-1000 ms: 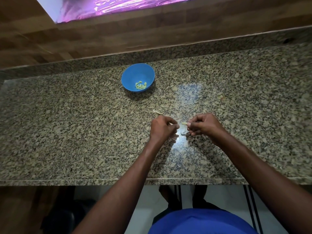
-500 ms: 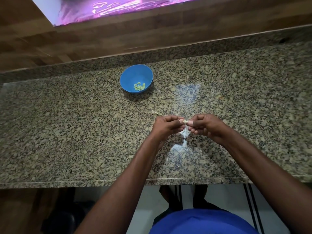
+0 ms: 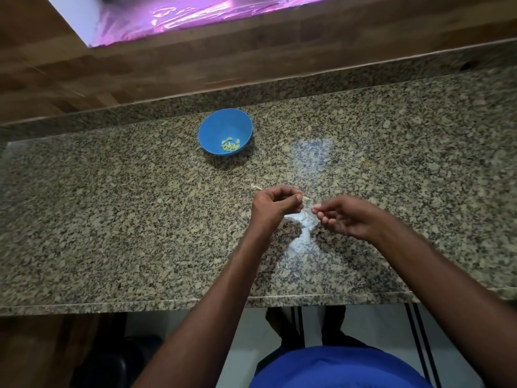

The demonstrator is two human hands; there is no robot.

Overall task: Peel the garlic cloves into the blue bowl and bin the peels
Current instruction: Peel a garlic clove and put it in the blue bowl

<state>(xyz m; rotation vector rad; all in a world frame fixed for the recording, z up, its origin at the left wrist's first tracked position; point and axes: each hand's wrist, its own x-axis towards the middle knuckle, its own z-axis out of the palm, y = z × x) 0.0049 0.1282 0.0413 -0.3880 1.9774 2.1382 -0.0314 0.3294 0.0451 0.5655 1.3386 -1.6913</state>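
A blue bowl (image 3: 208, 127) stands on the granite counter (image 3: 112, 214) toward the back, with several peeled pale-green garlic cloves (image 3: 230, 144) in it. My left hand (image 3: 272, 205) hovers over the counter's middle and pinches a small pale garlic clove (image 3: 306, 197) between thumb and fingertips. My right hand (image 3: 342, 217) is just to its right, thumb and forefinger pressed together; whether a scrap of peel sits between them is too small to tell. A small gap separates the two hands. A bit of pale peel (image 3: 256, 187) lies on the counter behind my left hand.
Behind the counter run a low granite upstand and a wooden wall (image 3: 140, 74). The front edge of the counter (image 3: 167, 303) is close to my body. A bright glare patch (image 3: 305, 228) lies on the stone under my hands. No bin is in view.
The hands met at the clove half a second ago. They have since pulled apart: the clove stays with my left hand, and my right hand has moved right and slightly down.
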